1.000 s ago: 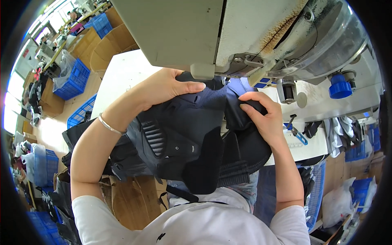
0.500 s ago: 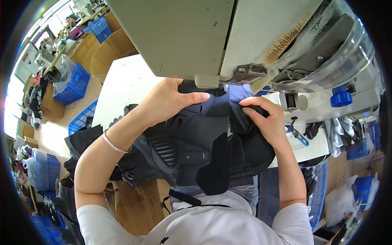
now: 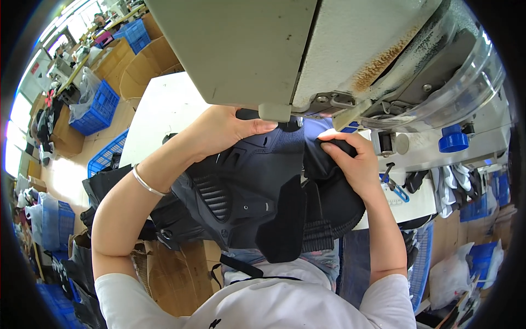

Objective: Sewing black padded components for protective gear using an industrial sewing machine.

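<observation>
Head view: A black textile piece (image 3: pixel 246 189) with moulded panels lies on the near side of the white desk (image 3: pixel 159 112), its far part under the sewing machine head (image 3: pixel 246 49). A set of raised ribs (image 3: pixel 213 200) lies left of its middle. A smooth black flap (image 3: pixel 282 227) extends from it toward the person, past the near edge of the desk.

The left hand (image 3: pixel 227 131) rests on the far left part of the piece, thumb flat on its surface; its fingers are hidden, so how narrow that grip is cannot be told. A silver-coloured bangle (image 3: pixel 145 182) is on the left wrist. The right hand (image 3: pixel 353 162) has a narrow grip, pinching a black fold at the far right between thumb and forefinger. Contact between needle and material cannot be made out.

Blue-handled snips (image 3: pixel 399 191) lie on the desk to the right of the right hand. Farther right, a blue knob (image 3: pixel 453 140) is noted on the machine. A blue crate (image 3: pixel 96 112) stands on the floor, far left.
</observation>
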`<state>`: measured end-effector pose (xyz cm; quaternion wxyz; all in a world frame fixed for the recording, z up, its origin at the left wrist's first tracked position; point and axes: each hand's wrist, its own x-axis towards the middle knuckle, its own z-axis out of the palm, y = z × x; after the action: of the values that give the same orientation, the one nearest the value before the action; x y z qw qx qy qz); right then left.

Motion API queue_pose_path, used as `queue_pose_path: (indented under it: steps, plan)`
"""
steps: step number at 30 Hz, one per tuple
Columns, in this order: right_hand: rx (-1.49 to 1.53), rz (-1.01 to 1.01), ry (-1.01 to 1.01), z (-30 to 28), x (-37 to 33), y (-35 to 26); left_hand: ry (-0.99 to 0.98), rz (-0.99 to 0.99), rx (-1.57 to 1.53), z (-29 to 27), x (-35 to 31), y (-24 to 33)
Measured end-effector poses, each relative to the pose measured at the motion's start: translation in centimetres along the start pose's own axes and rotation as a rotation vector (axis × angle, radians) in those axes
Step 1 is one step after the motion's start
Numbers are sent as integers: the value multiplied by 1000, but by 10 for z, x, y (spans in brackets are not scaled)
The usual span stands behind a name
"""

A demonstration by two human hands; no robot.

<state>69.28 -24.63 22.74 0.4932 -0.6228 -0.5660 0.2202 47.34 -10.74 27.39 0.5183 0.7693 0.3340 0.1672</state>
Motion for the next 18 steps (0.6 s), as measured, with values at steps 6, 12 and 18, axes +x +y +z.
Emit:
queue_pose_path:
  steps: [6, 12, 18]
  plan:
    - [-33, -6, 5, 0, 1, -1, -45, -126, 54, -4, 2, 8]
    - [-100, 11, -40, -4, 1, -6, -201, -320, 23, -15, 19, -3]
    - [-324, 177, -146, -6, 2, -13, -191, -306, 7, -13, 24, -11]
